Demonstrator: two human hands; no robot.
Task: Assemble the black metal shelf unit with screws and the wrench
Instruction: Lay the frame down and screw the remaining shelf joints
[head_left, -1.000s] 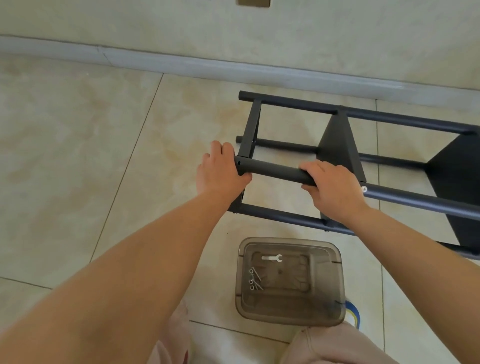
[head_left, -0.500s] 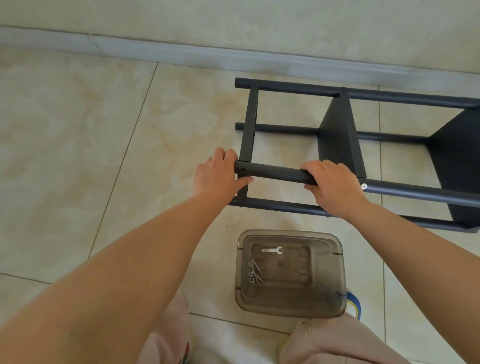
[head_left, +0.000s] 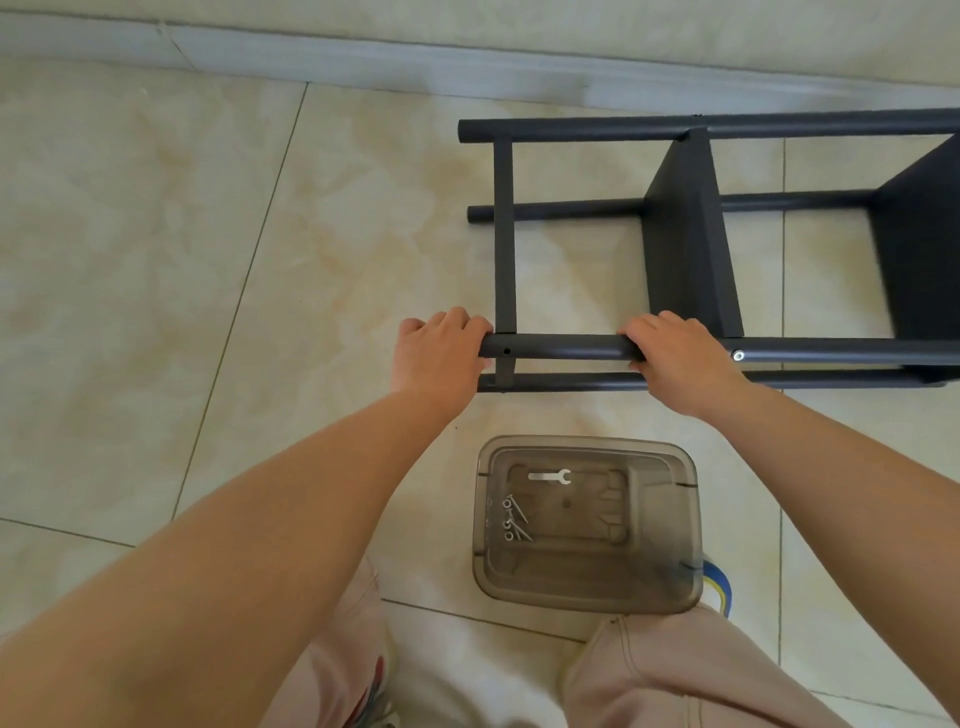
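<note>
The black metal shelf unit (head_left: 685, 234) lies on its side on the tiled floor, its tubes running left to right. My left hand (head_left: 439, 351) grips the left end of the near upper tube (head_left: 561, 347). My right hand (head_left: 675, 353) grips the same tube further right, beside a silver screw head (head_left: 737, 356). An empty screw hole (head_left: 506, 352) shows near the tube's left end. A small silver wrench (head_left: 549, 476) and several screws (head_left: 511, 522) lie in a clear brown plastic tray (head_left: 670, 551) in front of my knees.
A grey skirting board (head_left: 363, 60) and the wall run along the far side, just behind the shelf. My knees in pale pink trousers (head_left: 649, 675) sit at the bottom edge. Something blue and yellow (head_left: 719, 584) pokes out from under the tray's right side.
The shelf unit has turned in my hands so its tubes now run level across the view. Both hands have kept their hold on the near upper tube.
</note>
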